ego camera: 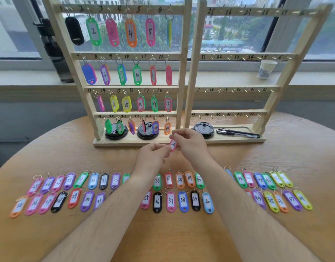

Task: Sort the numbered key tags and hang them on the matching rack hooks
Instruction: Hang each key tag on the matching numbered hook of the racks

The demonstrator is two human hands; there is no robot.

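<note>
Pinching a pink plastic oval tag point(173, 144), curled fingers point(164, 148) of left hand point(150, 154) and right hand point(191, 143)

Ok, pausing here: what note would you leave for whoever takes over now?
Left hand and right hand: both pinch a pink plastic key tag marked 24, near the rack base.
Done: left wooden rack, hooks 1 to 24 carry tags, an orange tag 24 included.
To do: right wooden rack, hooks 25 to 48 bare; loose coloured tags 25 to 48 lie in two rows on the round wooden table.
</note>
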